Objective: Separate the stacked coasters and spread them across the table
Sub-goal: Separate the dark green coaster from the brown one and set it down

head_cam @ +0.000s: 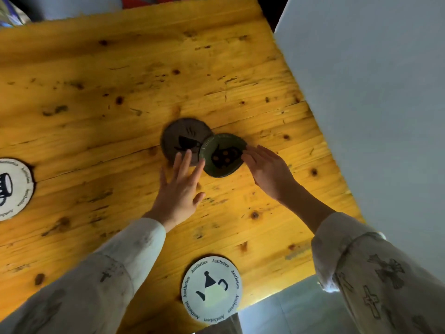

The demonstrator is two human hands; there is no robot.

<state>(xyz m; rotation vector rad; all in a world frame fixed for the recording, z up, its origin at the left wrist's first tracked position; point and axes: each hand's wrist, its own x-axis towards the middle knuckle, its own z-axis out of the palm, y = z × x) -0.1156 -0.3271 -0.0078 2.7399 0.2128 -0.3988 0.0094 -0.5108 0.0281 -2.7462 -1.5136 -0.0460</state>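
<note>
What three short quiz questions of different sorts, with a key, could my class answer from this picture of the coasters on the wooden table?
1. True or false: the green coaster lies flat on the table, well apart from the brown coaster.
2. Multiple choice: how many white coasters are in view? A one, B two, C three.
3. Short answer: which hand touches the green coaster's right edge?

Key
1. False: the green coaster is tilted and overlaps the brown coaster's edge.
2. B: one white coaster at the near edge, another at the left, partly cut off.
3. The right hand; the left hand has its fingertips on the brown coaster.
</note>
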